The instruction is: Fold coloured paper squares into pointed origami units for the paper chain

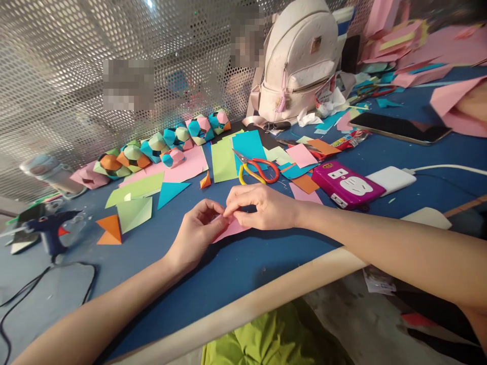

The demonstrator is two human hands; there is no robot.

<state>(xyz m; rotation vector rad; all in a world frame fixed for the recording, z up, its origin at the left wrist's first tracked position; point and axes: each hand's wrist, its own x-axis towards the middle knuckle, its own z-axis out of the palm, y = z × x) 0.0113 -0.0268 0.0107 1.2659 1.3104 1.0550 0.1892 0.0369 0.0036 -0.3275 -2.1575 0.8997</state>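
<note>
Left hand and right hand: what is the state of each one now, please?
Left hand: closed, holding the pink paper between thumb and fingers.
Right hand: closed, thumb and fingers pinching the same paper.

Pink paper (231,230) in left fingers (208,206) and right fingers (243,196)

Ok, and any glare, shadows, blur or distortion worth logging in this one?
All in the head view: a small bright glare spot at the top of the perforated panel; soft shadow on the blue table beside the left forearm; the bottle toward the left looks soft and stretched; the held pink paper and red-and-yellow scissors look crisper.
</note>
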